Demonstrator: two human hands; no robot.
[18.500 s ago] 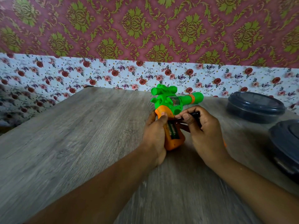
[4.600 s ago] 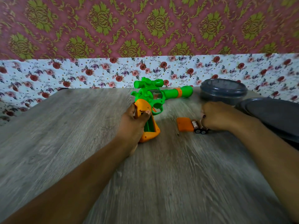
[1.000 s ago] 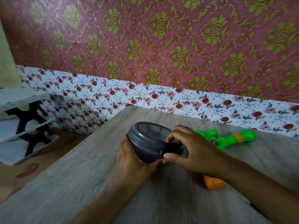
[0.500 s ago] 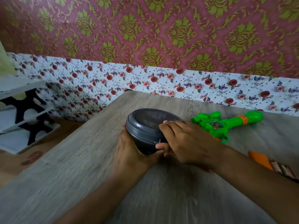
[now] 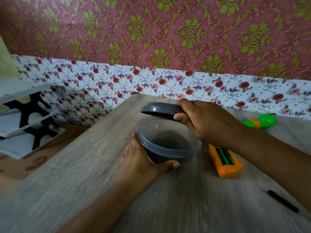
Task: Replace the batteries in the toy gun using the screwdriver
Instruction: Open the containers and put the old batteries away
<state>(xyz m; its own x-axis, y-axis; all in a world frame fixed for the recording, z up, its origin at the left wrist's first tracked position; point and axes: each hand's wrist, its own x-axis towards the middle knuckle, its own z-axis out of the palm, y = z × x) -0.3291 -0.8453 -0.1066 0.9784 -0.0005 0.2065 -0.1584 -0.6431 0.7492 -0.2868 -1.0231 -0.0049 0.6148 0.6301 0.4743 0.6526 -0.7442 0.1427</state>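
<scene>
A round dark grey container (image 5: 168,145) stands on the wooden table (image 5: 84,165), and my left hand (image 5: 143,160) grips its near left side. My right hand (image 5: 205,121) holds the container's grey lid (image 5: 159,109), lifted and tilted just above the open rim. I cannot make out anything inside. The green and orange toy gun (image 5: 225,160) lies to the right, mostly hidden behind my right forearm, its orange grip showing an open battery bay; the green muzzle (image 5: 262,121) pokes out further back. A thin black screwdriver (image 5: 282,201) lies at the near right.
The table's left edge runs diagonally, with floor beyond it. A white and black shelf rack (image 5: 25,115) stands on the floor at the far left. The wallpapered wall (image 5: 168,81) closes off the table's far side.
The lid sat on the container half a second ago; now my right hand has lifted it off and holds it above the rim. My left hand still holds the container.
</scene>
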